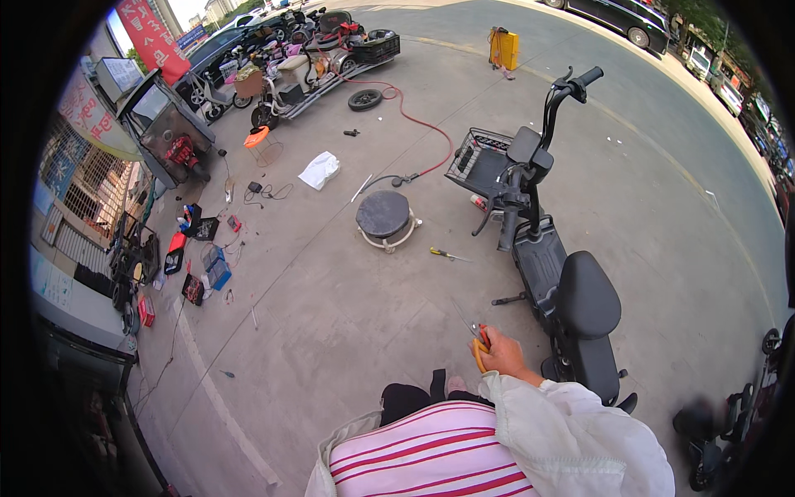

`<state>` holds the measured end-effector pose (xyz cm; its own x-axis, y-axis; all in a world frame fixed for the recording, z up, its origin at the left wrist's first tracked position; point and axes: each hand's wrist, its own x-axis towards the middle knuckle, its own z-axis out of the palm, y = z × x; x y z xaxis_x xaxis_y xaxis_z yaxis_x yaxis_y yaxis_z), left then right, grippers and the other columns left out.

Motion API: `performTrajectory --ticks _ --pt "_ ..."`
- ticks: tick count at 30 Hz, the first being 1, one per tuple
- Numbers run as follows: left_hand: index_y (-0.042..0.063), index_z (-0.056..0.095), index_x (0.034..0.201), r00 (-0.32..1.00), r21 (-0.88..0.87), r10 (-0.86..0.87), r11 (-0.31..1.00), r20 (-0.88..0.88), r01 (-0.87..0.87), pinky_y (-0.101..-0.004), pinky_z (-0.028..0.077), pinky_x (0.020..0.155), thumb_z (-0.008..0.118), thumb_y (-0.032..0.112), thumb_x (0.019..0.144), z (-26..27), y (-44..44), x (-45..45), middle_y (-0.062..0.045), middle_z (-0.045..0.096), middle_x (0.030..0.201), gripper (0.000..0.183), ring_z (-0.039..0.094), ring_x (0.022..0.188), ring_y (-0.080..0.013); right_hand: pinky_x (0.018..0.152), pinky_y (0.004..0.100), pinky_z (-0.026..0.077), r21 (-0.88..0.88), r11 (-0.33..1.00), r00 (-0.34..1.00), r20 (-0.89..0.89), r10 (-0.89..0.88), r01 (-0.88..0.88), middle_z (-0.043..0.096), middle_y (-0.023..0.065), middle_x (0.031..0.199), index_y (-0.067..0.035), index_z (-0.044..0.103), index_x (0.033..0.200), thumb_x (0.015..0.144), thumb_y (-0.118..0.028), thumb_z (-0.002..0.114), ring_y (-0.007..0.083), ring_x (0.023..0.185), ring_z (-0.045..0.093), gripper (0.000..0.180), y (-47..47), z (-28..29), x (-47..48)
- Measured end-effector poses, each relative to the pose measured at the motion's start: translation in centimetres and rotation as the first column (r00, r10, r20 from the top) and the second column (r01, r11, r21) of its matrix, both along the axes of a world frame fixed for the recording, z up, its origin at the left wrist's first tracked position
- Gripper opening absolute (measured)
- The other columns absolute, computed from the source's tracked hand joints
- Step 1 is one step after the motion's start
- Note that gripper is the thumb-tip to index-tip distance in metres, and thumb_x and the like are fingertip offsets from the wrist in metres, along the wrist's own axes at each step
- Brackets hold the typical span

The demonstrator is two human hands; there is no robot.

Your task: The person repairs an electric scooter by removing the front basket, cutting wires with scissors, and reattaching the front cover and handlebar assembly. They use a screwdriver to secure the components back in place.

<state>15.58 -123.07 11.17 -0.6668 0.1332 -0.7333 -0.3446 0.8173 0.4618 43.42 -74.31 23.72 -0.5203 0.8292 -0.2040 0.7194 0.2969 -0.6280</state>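
My right hand [504,353] is closed around orange-and-red-handled tools [478,354], which look like pliers. A thin metal shaft [463,315] juts forward from the grip; whether it belongs to a second tool is unclear. Just right of this hand stands a black electric scooter [539,264] on its side stand [509,300], with a padded seat [587,295] and a wire front basket [477,155]. My left hand is out of view. On the concrete ahead lies a screwdriver with a yellow and black handle [440,251], near a low round stool [383,214] on casters.
A red air hose [438,129] curves across the ground near a loose wheel [365,99]. Left are blue batteries [217,273], toolboxes [192,289] and cables [273,192]. A white bag [320,170], an orange stool [256,136], a yellow box [504,50] and parked scooters [298,68] stand farther off.
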Motion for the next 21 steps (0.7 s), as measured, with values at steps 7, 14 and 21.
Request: performTrajectory --ticks 7,14,21 --pt "0.001 0.066 0.126 0.992 -0.072 -0.115 0.99 0.057 0.119 -0.037 0.053 0.072 0.055 0.026 0.1 -2.7 11.5 -20.6 -0.014 0.073 0.1 0.037 0.068 0.082 -0.0238 0.069 0.0466 0.052 0.084 0.982 0.959 -0.245 -0.143 0.168 0.07 0.0166 0.088 -0.007 0.061 0.107 0.086 -0.031 0.076 0.0403 0.08 0.067 0.035 11.3 -1.9 -18.1" --pt "0.001 0.064 0.122 0.97 0.055 -0.116 0.99 -0.215 0.13 -0.0296 0.047 0.055 0.052 0.025 0.101 0.1 33.0 -55.6 -0.01 0.069 0.088 0.034 0.062 0.068 -0.0152 0.066 0.043 0.051 -0.087 0.833 0.829 -0.08 -0.553 0.547 0.067 0.0153 0.078 -0.003 0.063 0.105 0.081 -0.03 0.084 0.0343 0.07 0.065 0.042 16.5 0.7 -26.5" --pt "0.003 0.064 0.127 0.787 0.12 -0.476 0.822 -0.394 0.557 -0.0293 0.048 0.066 0.054 0.026 0.101 5.0 69.6 -68.9 -0.008 0.07 0.096 0.036 0.062 0.078 -0.0148 0.062 0.0389 0.049 -0.211 0.528 0.524 -0.079 -0.848 0.823 0.062 0.0118 0.073 -0.001 0.063 0.1 0.081 -0.026 0.085 0.0228 0.063 0.057 0.039 22.7 -3.8 -29.8"
